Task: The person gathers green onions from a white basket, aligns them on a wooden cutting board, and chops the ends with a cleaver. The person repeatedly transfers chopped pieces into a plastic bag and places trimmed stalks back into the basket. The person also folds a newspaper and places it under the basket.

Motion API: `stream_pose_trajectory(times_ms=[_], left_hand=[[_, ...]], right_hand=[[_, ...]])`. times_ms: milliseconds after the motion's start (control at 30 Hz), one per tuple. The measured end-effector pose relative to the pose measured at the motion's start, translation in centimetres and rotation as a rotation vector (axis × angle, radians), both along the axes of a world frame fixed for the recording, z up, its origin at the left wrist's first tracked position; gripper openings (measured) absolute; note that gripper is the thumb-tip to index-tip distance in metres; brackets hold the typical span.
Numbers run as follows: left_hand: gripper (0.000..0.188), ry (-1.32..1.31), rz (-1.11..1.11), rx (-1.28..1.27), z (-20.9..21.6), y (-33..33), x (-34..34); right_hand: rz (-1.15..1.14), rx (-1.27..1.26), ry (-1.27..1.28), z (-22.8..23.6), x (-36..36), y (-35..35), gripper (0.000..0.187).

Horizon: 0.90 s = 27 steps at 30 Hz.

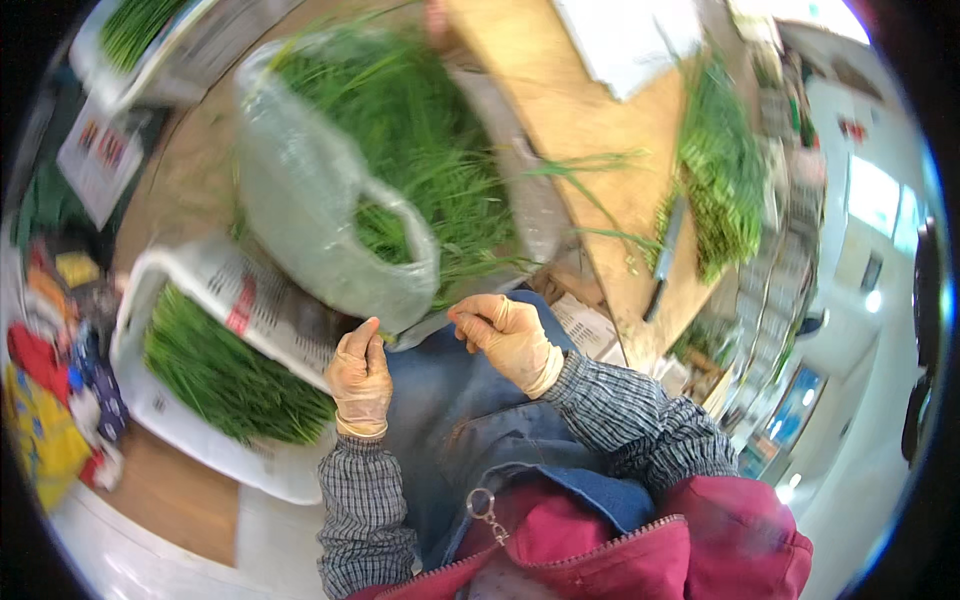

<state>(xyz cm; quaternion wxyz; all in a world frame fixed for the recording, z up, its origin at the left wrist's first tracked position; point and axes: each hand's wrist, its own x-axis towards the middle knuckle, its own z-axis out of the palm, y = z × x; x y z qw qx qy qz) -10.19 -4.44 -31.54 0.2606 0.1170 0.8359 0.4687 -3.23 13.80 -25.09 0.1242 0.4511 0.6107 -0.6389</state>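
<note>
Both my hands wear thin, pale, see-through gloves and are held over my lap, just below a translucent plastic bag [300, 190] stuffed with long, thin green stalks [400, 110]. My left hand [360, 385] has its fingers pressed together, pointing up close to the bag's lower edge. A small yellow-green bit shows beside its fingertips, too small to name. Curled into a pinch, my right hand [508, 342] is a short way to the right of it, near the bag's handle loop. What either hand pinches, if anything, I cannot make out.
At left, a white tub [150, 275] lined with newspaper [290, 300] holds cut greens [230, 375]. On the wooden board [530, 60] at right are a knife [668, 255], a bundle of greens [722, 160] and white sheets [635, 40]. Coloured cloths [50, 420] are at far left.
</note>
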Motion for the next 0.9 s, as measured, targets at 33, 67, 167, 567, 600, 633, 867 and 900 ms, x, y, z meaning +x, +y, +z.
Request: stream_pose_trajectory(times_ms=[33,67,167,567,600,633,867,900], left_hand=[[0.022,-0.001,-0.071,0.017,0.6,2.0,-0.2],[0.022,0.010,-0.116,0.026,1.2,4.3,0.3],[0.020,0.116,-0.345,0.086,2.0,11.6,1.1],[0.024,0.952,-1.012,0.057,-0.5,46.8,3.9],[0.026,0.535,-0.860,0.143,-3.4,49.2,3.0],[0.027,0.268,-0.816,0.051,-3.1,51.9,3.1],[0.031,-0.618,-0.546,0.061,-1.3,62.8,6.5],[0.035,-0.661,-0.569,0.139,-1.8,63.3,7.3]], right_hand=[[-0.094,0.022,0.008,0.3,1.2,1.7,0.016],[-0.161,0.037,0.028,0.7,2.7,4.1,0.015],[-0.376,0.222,0.074,1.4,8.5,11.5,0.012],[-0.724,0.607,0.105,11.1,21.1,39.8,0.023],[-0.702,0.598,0.110,10.9,20.9,41.4,0.024],[-0.646,0.608,0.146,10.2,21.9,43.1,0.026],[-0.381,0.766,-0.003,8.0,23.4,52.1,0.025],[-0.429,0.722,0.037,7.9,23.9,52.8,0.024]])
